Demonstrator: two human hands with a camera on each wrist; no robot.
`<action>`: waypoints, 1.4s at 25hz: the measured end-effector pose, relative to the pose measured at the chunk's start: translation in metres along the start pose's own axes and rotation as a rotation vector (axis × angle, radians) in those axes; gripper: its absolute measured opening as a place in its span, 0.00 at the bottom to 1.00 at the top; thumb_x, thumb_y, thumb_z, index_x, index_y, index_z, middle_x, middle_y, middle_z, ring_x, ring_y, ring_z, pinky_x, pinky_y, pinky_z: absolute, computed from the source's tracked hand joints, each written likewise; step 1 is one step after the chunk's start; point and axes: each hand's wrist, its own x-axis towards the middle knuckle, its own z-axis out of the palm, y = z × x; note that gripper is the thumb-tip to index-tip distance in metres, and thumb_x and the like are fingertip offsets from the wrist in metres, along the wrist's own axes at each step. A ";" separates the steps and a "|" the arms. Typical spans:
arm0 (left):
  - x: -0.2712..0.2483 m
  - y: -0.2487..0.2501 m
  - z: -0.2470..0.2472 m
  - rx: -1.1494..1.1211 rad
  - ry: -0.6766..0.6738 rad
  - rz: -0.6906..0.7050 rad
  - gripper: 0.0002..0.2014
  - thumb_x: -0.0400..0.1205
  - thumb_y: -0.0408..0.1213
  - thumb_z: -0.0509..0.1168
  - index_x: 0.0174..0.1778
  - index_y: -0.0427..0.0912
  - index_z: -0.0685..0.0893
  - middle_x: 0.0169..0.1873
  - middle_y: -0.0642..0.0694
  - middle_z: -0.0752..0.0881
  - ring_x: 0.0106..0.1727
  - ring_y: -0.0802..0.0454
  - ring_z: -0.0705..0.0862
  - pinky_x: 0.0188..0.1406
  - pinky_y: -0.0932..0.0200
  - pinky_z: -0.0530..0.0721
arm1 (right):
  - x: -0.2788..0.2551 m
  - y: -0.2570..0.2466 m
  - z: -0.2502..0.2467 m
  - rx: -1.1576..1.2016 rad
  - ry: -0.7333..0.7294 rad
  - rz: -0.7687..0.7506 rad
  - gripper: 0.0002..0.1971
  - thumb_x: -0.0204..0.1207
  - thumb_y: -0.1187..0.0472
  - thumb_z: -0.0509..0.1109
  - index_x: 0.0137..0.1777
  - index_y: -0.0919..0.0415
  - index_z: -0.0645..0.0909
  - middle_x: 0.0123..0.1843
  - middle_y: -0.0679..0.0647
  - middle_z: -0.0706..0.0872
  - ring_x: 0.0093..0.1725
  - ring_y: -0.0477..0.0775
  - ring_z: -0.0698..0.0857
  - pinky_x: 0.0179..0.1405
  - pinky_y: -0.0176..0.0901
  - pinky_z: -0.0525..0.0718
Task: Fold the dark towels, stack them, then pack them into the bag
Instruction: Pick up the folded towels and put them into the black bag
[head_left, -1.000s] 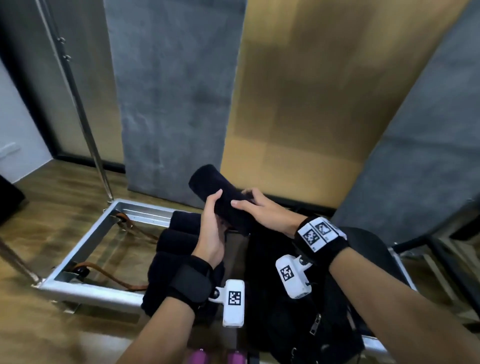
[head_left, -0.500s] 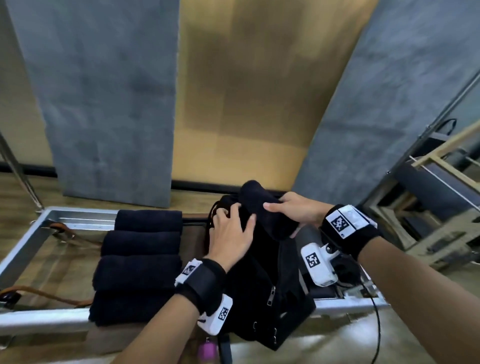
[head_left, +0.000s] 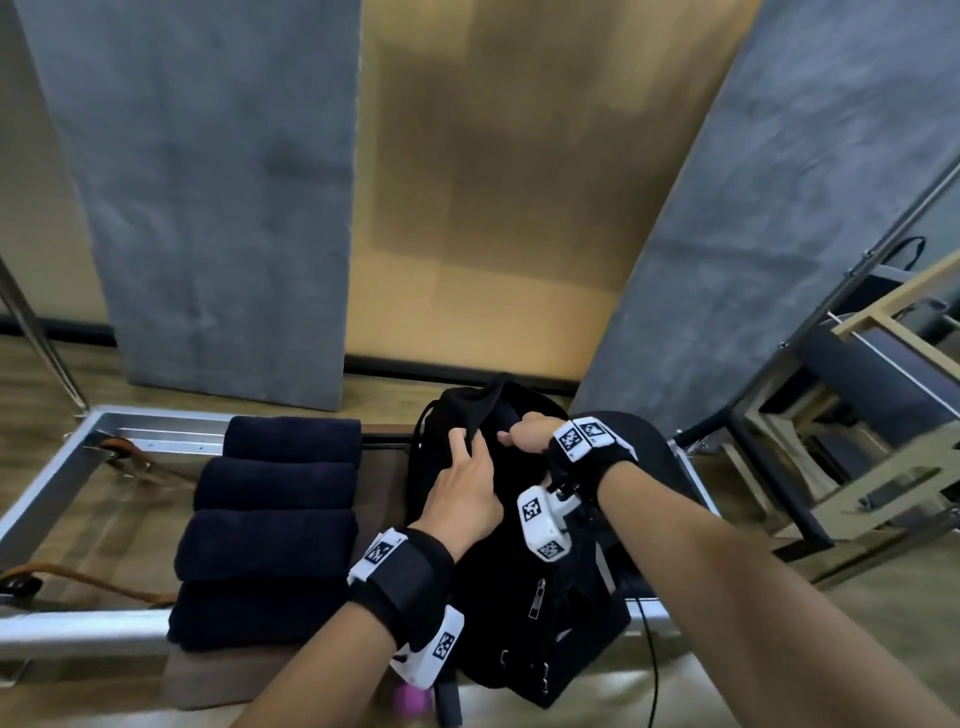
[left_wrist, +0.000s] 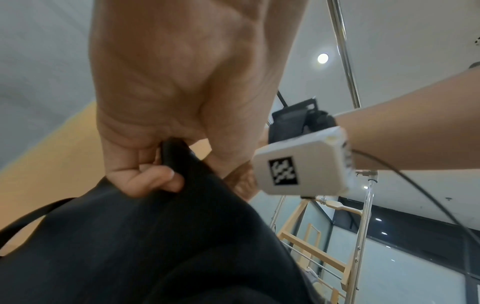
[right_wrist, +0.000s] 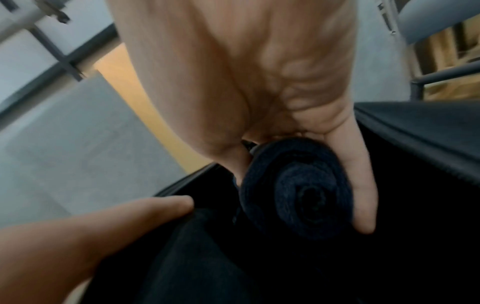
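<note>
Now the left hand (head_left: 462, 499) pinches the black fabric bag's (head_left: 540, 613) rim, holding its mouth wide so the right hand (head_left: 530, 434), fingers wrapped around a rolled dark towel (right_wrist: 298, 189), can push it inside.

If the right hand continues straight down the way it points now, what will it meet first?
Probably the inside of the black bag: the right hand holds a rolled towel at its opening, held by the left hand. Depth is unclear.

No readable words, brands or numbers anywhere. Only signs: black-and-white square code markers on white wrist camera housings (head_left: 542, 527) and on wrist straps (head_left: 582, 437), centre and lower centre of head view; one more marker on housing at right of left wrist view.
</note>
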 end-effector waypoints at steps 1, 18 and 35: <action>-0.001 -0.002 -0.003 0.004 -0.017 -0.002 0.41 0.80 0.23 0.62 0.89 0.46 0.55 0.84 0.43 0.51 0.50 0.31 0.85 0.45 0.43 0.83 | 0.008 -0.001 0.003 -0.030 0.005 -0.001 0.25 0.93 0.53 0.59 0.81 0.72 0.71 0.80 0.66 0.77 0.78 0.66 0.79 0.71 0.47 0.77; -0.002 -0.015 -0.005 0.064 -0.003 -0.056 0.50 0.85 0.27 0.60 0.92 0.58 0.33 0.80 0.46 0.56 0.37 0.43 0.84 0.42 0.47 0.84 | 0.085 0.035 0.057 -0.004 -0.096 -0.082 0.30 0.84 0.48 0.73 0.78 0.65 0.76 0.75 0.65 0.82 0.71 0.68 0.83 0.69 0.52 0.82; -0.014 -0.013 0.013 -0.086 0.483 0.008 0.17 0.92 0.57 0.56 0.75 0.56 0.71 0.65 0.52 0.65 0.31 0.49 0.79 0.37 0.49 0.76 | 0.009 -0.029 -0.013 -0.242 0.251 -0.303 0.11 0.82 0.58 0.67 0.57 0.64 0.83 0.61 0.66 0.87 0.59 0.70 0.89 0.58 0.56 0.90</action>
